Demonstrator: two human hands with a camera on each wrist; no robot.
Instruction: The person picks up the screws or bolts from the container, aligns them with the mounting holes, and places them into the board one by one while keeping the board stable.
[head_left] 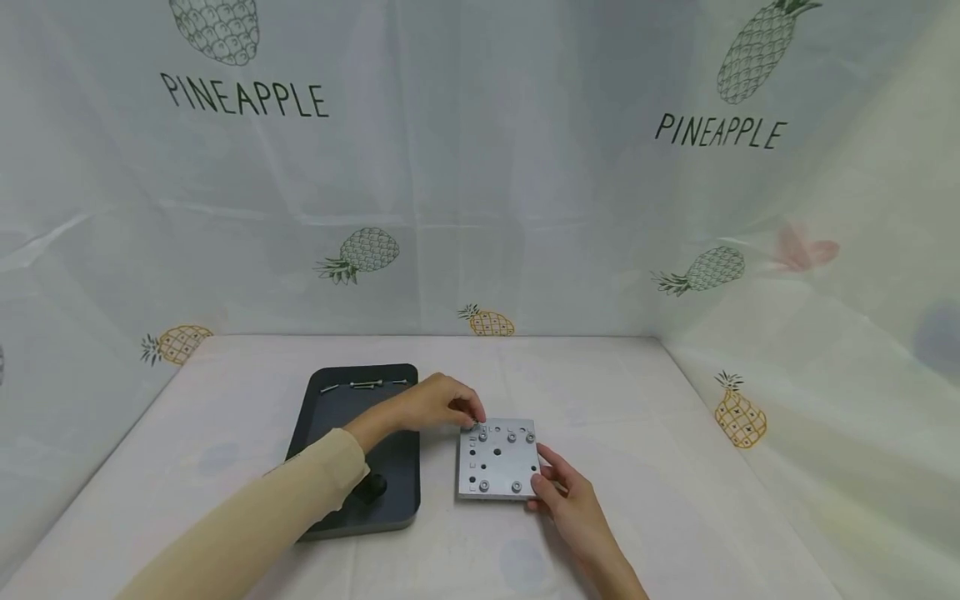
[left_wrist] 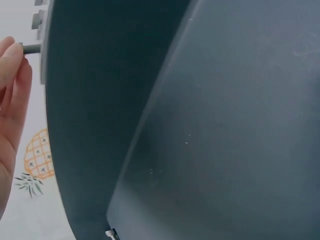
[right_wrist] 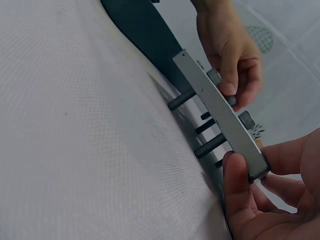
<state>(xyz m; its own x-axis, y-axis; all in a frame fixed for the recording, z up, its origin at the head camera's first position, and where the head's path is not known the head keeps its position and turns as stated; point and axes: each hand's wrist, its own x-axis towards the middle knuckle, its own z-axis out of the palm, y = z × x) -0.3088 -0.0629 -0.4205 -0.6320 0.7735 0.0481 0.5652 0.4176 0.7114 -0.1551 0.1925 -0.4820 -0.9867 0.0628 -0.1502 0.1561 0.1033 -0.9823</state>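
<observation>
A square silver metal plate [head_left: 510, 467] with holes and several socket-head screws [head_left: 517, 487] in it is held slightly raised over the white cloth. My right hand [head_left: 570, 497] grips its right edge, thumb on the top face and fingers beneath. In the right wrist view, threaded screw shanks [right_wrist: 210, 145] stick out under the plate [right_wrist: 220, 111]. My left hand [head_left: 441, 403] reaches across the tray and pinches a screw [left_wrist: 31, 49] at the plate's far left corner. Its shank meets the plate; how deep it sits cannot be told.
A dark rectangular tray [head_left: 408, 492] stands left of the plate, under my left forearm. Several loose screws [head_left: 367, 385] lie at its far end, and a black object [head_left: 370, 488] sits near its front. Pineapple-print cloth [head_left: 525, 167] hangs behind and at both sides.
</observation>
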